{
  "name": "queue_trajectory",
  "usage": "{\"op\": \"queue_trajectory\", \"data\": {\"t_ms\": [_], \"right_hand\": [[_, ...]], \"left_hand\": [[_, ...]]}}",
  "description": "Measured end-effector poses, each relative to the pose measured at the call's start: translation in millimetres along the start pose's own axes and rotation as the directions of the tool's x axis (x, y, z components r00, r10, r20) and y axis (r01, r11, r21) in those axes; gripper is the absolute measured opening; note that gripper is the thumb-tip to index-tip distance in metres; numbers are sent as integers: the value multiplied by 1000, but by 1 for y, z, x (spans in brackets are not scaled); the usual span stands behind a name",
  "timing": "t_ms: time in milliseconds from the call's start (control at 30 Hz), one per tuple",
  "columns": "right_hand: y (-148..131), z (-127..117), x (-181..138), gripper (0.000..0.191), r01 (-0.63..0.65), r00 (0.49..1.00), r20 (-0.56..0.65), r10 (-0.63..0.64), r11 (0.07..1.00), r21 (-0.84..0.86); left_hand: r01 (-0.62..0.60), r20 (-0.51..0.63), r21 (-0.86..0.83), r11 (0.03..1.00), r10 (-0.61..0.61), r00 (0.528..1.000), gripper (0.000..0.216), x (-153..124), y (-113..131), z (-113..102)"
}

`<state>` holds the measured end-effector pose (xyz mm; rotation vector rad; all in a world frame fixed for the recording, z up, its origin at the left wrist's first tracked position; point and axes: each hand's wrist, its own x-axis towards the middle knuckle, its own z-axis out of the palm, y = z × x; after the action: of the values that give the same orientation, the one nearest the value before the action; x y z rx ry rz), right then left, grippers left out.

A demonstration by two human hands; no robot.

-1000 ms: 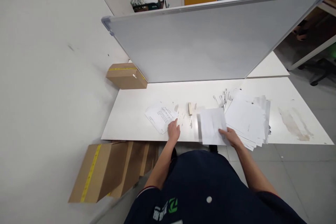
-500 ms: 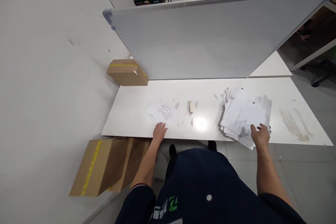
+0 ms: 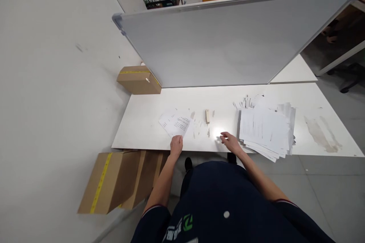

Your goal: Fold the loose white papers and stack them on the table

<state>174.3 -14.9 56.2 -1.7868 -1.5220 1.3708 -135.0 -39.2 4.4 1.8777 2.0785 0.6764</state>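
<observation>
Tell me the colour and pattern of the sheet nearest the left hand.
White, with lines of dark print: the sheet, seen best in the head view.

The long white rectangular table carries a few printed white paper sheets left of centre, a small beige oblong block mid-table, and a sprawling stack of white papers at right, overhanging the near edge.

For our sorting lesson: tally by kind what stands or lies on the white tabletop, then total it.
Piles of white paper sheets: 2, a small printed pile and a big loose stack
Small beige oblong block: 1
Large grey whiteboard panel: 1
Total: 4, loose scraps aside
</observation>
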Motion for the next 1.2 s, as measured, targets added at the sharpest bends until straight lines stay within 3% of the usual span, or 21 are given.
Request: {"op": "queue_trajectory", "data": {"t_ms": [100,200,267,367,567,667,767,867,933,967,1033,1100,1133,1200], "right_hand": [[-17,30,7,37,-152,961,263,82,953,261],[-30,48,19,48,-386,884,431,184,806,449],[-35,54,27,53,-484,843,482,240,730,482],[-36,60,36,57,-557,798,527,293,690,461],[-15,63,48,49,-645,725,582,367,658,388],[-2,65,51,36,-621,740,539,402,716,319],[7,68,49,27,-535,811,428,399,801,268],[12,68,44,27,-434,873,345,344,871,230],[13,67,39,27,-368,899,323,296,911,187],[12,66,37,27,-325,914,304,269,934,151],[8,65,34,26,-220,944,265,198,974,53],[2,65,31,26,-97,966,232,110,993,-67],[-2,64,29,26,-37,975,215,62,993,-116],[-8,63,28,28,61,982,187,-28,983,-171]], "left_hand": [[44,-23,-158,986,-48,999,22,-13,22,-2],[126,35,-315,941,-121,992,20,-29,42,-2],[189,105,-389,902,-160,981,21,-37,52,1],[232,189,-423,876,-166,968,22,-45,60,5],[133,263,-283,950,-57,963,17,-51,62,10],[60,284,-236,970,10,959,16,-56,62,13],[26,270,-267,963,49,962,15,-63,62,14],[153,168,-363,919,-97,981,23,-70,59,13],[346,112,-468,813,-334,936,28,-72,55,12],[459,129,-535,709,-469,874,31,-73,53,12],[641,292,-662,388,-655,697,36,-72,48,13],[704,519,-708,49,-639,567,39,-69,46,13],[702,598,-708,-70,-589,544,38,-67,47,14],[659,643,-727,-192,-529,555,31,-61,50,13]]}}
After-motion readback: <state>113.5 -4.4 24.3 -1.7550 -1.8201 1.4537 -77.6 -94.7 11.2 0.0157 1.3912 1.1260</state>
